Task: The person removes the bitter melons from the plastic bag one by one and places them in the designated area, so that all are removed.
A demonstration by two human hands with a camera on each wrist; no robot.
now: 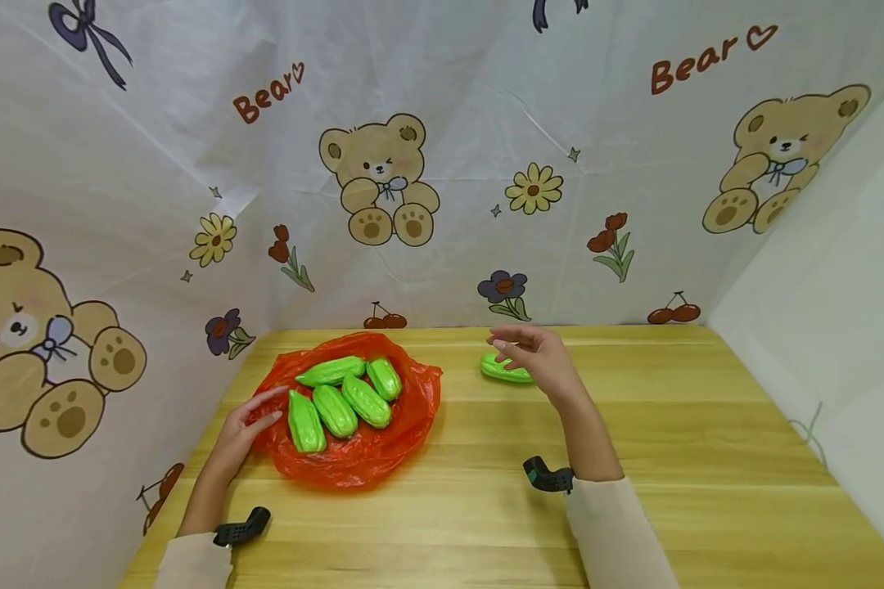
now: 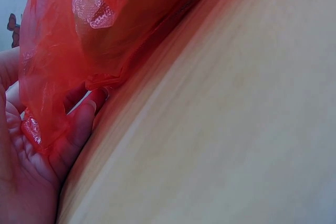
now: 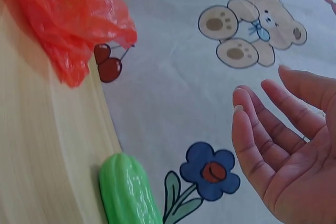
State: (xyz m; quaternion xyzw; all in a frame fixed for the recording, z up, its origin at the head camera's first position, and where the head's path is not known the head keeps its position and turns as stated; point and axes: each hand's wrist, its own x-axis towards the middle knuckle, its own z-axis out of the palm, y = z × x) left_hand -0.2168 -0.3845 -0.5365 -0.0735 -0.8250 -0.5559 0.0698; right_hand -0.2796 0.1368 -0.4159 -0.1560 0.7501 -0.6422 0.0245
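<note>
Brightly glossy, a ribbed green gourd (image 1: pixel 502 375) lies near the back edge of the wooden table (image 1: pixel 442 523), apart from the crinkled, translucent red plastic bag (image 1: pixel 349 472) bearing five similar gourds (image 1: pixel 335 411), bare wood between. Above the lone gourd, the right hand (image 1: pixel 541 361) hovers, fingers loosely bent, released; the relaxed fingers of the left hand (image 1: pixel 237 435) touch the bag's side.

The worktop (image 1: pixel 751 442) is of light wood with visible grain. Behind it and at its left stands a white, wrinkled covering (image 1: pixel 471 82), printed with bears (image 1: pixel 379 188), flowers (image 1: pixel 534 190) and cherries (image 1: pixel 385 320). The right side (image 1: pixel 854 303) is plain white.
</note>
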